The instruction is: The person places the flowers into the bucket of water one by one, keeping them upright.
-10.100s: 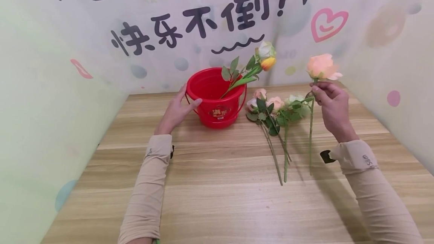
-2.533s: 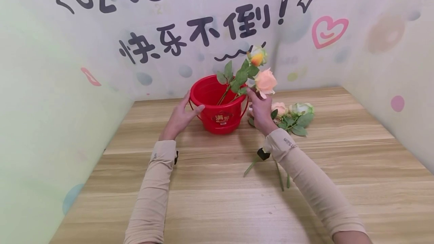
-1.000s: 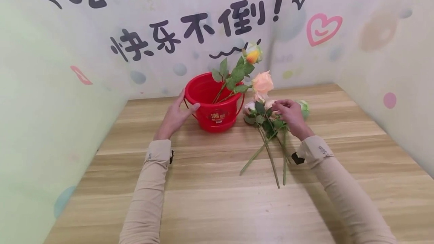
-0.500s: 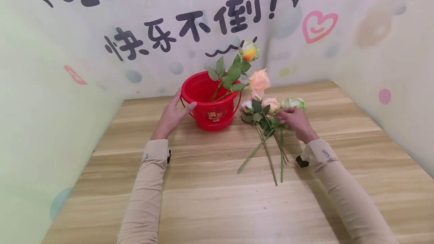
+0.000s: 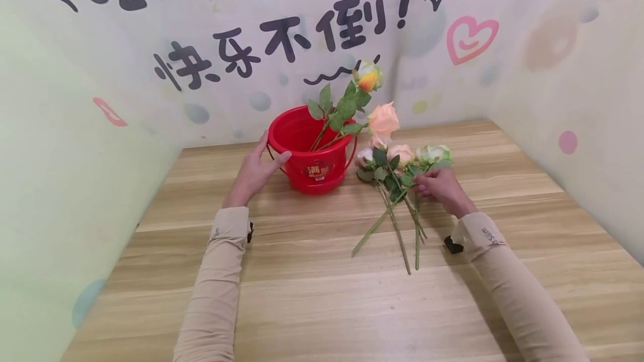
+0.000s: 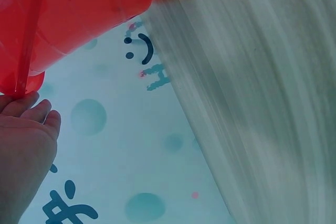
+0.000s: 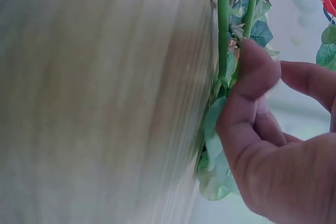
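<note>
A red plastic bucket (image 5: pixel 317 175) stands near the back wall, several artificial flowers leaning out to the right: a yellow-orange tulip (image 5: pixel 369 81), a white-green rose behind it, and a peach rose (image 5: pixel 383 120). My left hand (image 5: pixel 253 175) rests on the bucket's left side with fingers extended; the left wrist view shows its fingertips (image 6: pixel 31 107) by the rim and handle. To the right, my right hand (image 5: pixel 443 187) pinches a green stem (image 7: pixel 252 9) low over the table, just below a pale green-white rose (image 5: pixel 434 154). Its fingertips partly hide the stem.
Beside the bucket lie a pink rose (image 5: pixel 401 156) and a pale lilac-white rose (image 5: pixel 365 156), their stems crossing toward the front. The wooden tabletop (image 5: pixel 322 295) meets a printed wall (image 5: pixel 226 105) at the back.
The peach rose has gone from my right hand into the bucket. My right hand has returned to the lying flowers and moved from the blooms down to a stem. My left hand stays at the bucket.
</note>
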A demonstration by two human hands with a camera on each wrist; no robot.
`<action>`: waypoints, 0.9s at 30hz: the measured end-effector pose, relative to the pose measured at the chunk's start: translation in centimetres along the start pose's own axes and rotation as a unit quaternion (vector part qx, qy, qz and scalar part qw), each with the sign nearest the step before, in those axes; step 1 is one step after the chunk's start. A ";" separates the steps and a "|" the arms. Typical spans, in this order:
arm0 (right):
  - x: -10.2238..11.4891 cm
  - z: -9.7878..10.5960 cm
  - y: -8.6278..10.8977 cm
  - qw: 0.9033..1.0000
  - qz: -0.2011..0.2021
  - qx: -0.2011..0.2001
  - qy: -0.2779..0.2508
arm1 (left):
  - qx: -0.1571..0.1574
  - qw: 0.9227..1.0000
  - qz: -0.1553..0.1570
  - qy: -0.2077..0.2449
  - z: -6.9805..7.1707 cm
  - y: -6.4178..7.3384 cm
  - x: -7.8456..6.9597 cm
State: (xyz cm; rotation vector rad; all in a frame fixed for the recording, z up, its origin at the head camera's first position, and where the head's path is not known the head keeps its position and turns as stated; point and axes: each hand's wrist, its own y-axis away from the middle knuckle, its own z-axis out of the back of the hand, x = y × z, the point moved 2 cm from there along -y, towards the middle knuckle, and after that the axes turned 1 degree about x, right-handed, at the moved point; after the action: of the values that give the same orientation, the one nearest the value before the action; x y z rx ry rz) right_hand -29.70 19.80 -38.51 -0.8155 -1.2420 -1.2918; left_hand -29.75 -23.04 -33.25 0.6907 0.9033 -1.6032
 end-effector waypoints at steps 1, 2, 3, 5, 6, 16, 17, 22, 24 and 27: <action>0.0 0.0 0.0 1.000 0.000 0.005 -0.003 | 0.000 1.000 -0.001 -0.001 0.0 0.0 0.0; 0.0 -0.1 0.0 1.000 -0.001 0.011 -0.006 | -0.001 1.000 -0.003 -0.002 0.1 0.0 0.0; 0.0 -0.2 0.0 1.000 -0.003 0.016 -0.008 | 0.000 1.000 -0.004 -0.002 0.1 0.0 0.1; 0.0 -0.3 0.0 0.999 -0.008 0.030 -0.013 | -0.003 1.000 -0.006 -0.004 0.2 -0.1 0.1; 0.0 -0.4 0.0 0.999 -0.011 0.037 -0.017 | -0.004 1.000 -0.008 -0.005 0.3 -0.1 0.1; -0.5 -0.9 -0.3 0.992 -0.063 0.073 -0.080 | -0.001 1.000 -0.014 0.001 0.3 -0.2 0.2; -0.5 -0.8 -0.3 0.991 -0.067 0.074 -0.089 | -0.001 1.000 -0.015 -0.001 0.3 -0.2 0.2; -0.8 -0.5 -0.4 0.983 -0.075 0.077 -0.149 | 0.000 1.000 -0.018 0.000 0.2 -0.3 0.0; -0.9 -0.5 -0.4 0.978 -0.078 0.076 -0.178 | 0.001 1.000 -0.016 0.001 0.1 -0.2 0.0; -1.0 -0.4 -0.5 0.971 -0.084 0.069 -0.214 | 0.001 1.000 -0.014 0.002 0.1 -0.1 0.0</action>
State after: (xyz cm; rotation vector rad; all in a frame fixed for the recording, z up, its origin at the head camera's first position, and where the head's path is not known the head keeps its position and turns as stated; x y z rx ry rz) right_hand -29.93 19.60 -39.68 -0.9342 -1.7563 -1.1807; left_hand -29.86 -23.12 -33.21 0.6847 0.9176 -1.6276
